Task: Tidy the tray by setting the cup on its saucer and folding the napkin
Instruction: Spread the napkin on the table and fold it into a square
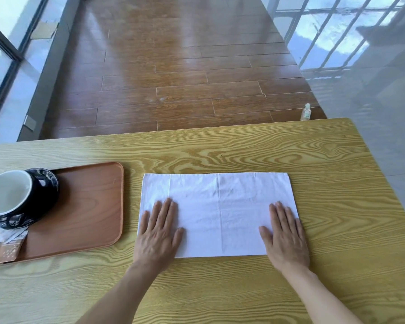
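A wooden surface [243,150] carries, largest first, a white napkin [218,206], a brown tray [91,206], and a cup [9,195] resting on its dark saucer [49,183] at the tray's far-left corner. The napkin lies outside the tray, just to its right, spread as a flat rectangle with crease lines running across it; whether it is a single or doubled layer cannot be told. The left hand [159,232] and the right hand [285,235] are laid palm-down on the napkin's near corners, fingers extended and flat, nothing pinched. The cloth is judged light, soft and limp: it would sag if lifted by one point and may slide on the smooth wood, so it is best taken by two corners of one short edge and carried across to the opposite edge. The cup is judged rigid and breakable. Small paper packets [5,246] are seen at the tray's near-left corner.
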